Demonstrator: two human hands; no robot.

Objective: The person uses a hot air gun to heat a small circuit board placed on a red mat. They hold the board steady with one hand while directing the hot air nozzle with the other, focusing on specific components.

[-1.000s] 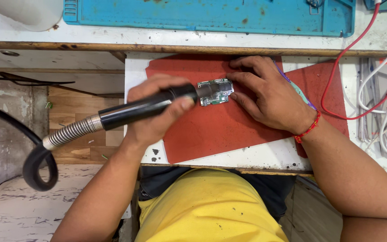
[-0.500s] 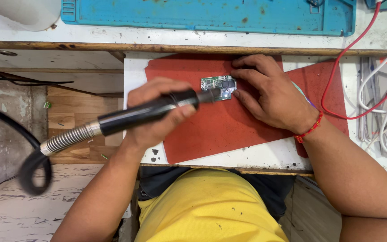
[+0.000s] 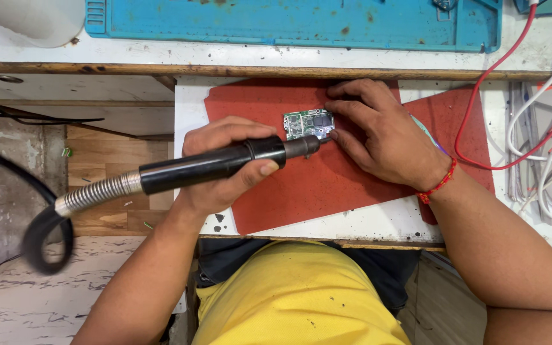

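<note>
My left hand [image 3: 222,167] grips a black tool handle [image 3: 225,163] with a ribbed metal hose at its back end. Its nozzle tip points right and sits at the lower edge of a small green circuit board [image 3: 306,123]. The board lies flat on a red mat [image 3: 327,172]. My right hand [image 3: 381,137] rests on the mat, with its fingertips pressing the board's right and lower edges. A red thread band circles that wrist.
A blue work mat [image 3: 289,22] lies on the upper shelf. A red wire [image 3: 480,96] and several white cables [image 3: 544,147] run along the right side. A black hose [image 3: 46,236] loops at the left, over a wooden floor. A white container [image 3: 33,19] stands top left.
The circuit board has shifted slightly up the mat under my right fingers. The tool has tilted flatter, and its tip has followed to the board's lower edge.
</note>
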